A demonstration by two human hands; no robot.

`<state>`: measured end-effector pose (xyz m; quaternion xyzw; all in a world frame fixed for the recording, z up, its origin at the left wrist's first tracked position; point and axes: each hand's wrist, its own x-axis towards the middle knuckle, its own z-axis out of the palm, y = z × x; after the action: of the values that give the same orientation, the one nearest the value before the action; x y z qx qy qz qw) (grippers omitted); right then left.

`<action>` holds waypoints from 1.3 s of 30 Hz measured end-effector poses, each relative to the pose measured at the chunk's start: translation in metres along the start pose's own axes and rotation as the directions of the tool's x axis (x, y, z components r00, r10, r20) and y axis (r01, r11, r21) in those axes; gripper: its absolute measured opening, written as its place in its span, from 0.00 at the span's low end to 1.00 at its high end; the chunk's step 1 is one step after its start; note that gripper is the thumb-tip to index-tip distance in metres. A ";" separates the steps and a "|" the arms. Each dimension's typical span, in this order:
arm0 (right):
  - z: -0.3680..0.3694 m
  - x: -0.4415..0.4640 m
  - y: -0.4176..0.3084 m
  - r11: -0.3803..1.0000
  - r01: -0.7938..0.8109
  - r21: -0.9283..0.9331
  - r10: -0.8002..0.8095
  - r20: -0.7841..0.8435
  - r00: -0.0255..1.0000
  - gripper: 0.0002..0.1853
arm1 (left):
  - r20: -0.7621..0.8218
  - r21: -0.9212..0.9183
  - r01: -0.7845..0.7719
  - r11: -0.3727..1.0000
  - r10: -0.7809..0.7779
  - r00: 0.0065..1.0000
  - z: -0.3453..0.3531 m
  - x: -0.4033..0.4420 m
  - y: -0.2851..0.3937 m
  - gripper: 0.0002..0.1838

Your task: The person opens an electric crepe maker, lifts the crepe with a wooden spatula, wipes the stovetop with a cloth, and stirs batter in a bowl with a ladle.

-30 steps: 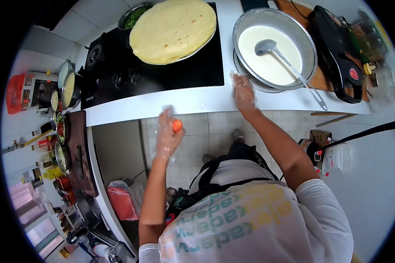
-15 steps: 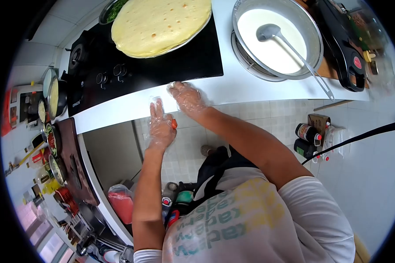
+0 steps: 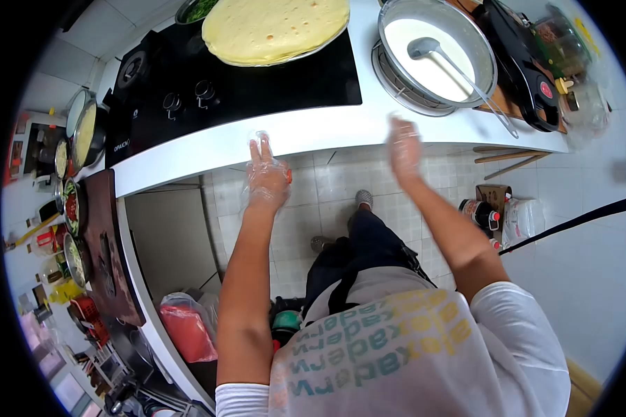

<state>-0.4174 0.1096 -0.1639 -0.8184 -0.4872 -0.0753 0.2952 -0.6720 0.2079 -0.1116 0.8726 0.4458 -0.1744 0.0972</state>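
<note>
My left hand (image 3: 268,179), in a clear plastic glove, is at the counter's front edge. Two of its fingers stretch forward, while the others curl around a small orange-red piece (image 3: 289,176) whose kind I cannot make out. Farther right, my gloved right hand (image 3: 404,147) is raised by the counter edge, below the batter bowl; motion blurs its fingers. A steel bowl (image 3: 490,66) of white batter (image 3: 431,69) holds a ladle (image 3: 459,68), its handle over the rim. Pale yellow flatbreads (image 3: 278,31) lie stacked on a round plate upon the black cooktop (image 3: 257,94).
A black electric griddle (image 3: 518,66) stands right of the bowl. Chopped greens (image 3: 202,8) fill a dish behind the cooktop. At left are a brown board (image 3: 108,236) and several bowls of food. Bottles (image 3: 478,212) and a cardboard box (image 3: 494,198) sit on the floor at right.
My right hand has moved right, from the cooktop's front edge toward the batter bowl. My left hand still holds the orange-red piece. The view has shifted, showing more floor and both feet.
</note>
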 end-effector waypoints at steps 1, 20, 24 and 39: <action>0.016 -0.006 -0.036 0.983 -0.004 0.186 -0.003 0.038 0.999 0.11 | -0.017 -0.002 -0.002 1.000 0.002 1.000 0.002 0.002 -0.002 0.12; -0.009 0.026 0.026 0.992 -0.091 -0.088 0.082 -0.098 0.992 0.15 | 0.070 -0.035 -0.034 0.999 0.037 0.997 -0.014 -0.004 -0.080 0.16; 0.043 0.018 -0.082 0.962 0.236 0.137 -0.252 0.118 0.960 0.17 | -0.026 -0.052 -0.023 0.998 0.022 0.999 -0.009 0.000 -0.096 0.16; 0.014 0.028 -0.049 0.999 -0.030 0.028 0.026 0.126 0.992 0.12 | -0.155 -0.224 0.006 0.975 -0.041 0.987 0.004 -0.024 -0.206 0.13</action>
<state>-0.4469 0.1557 -0.1436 -0.8238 -0.4945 -0.0121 0.2769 -0.8534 0.3092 -0.1092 0.8620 0.4791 -0.0546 0.1565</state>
